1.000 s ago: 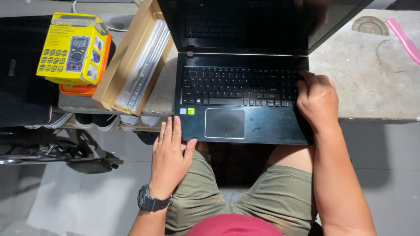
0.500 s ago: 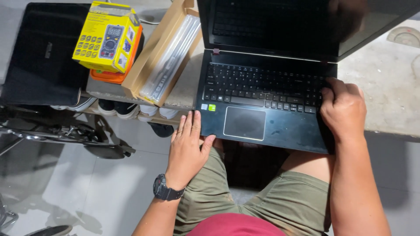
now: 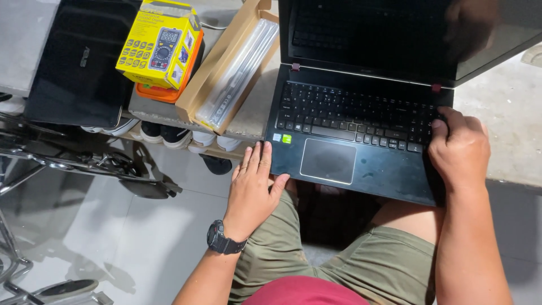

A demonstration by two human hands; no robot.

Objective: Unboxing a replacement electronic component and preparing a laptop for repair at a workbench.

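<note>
Open black laptop [image 3: 361, 130] sits at the front edge of the grey stone bench [image 3: 508, 107], its front part overhanging toward the person's lap. Left hand [image 3: 252, 192] lies flat with fingers spread, held against the front-left corner. Right hand [image 3: 460, 149] is curled over the right edge by the keyboard, thumb on top — gripping the base. Risk: the overhang means a loose grip could tip the laptop off the bench. Screen is tilted back, so a jolt could strain the hinges. Cardboard box [image 3: 231, 65] and yellow multimeter package [image 3: 161, 45] sit just to the left — a sideways shove could knock them.
</note>
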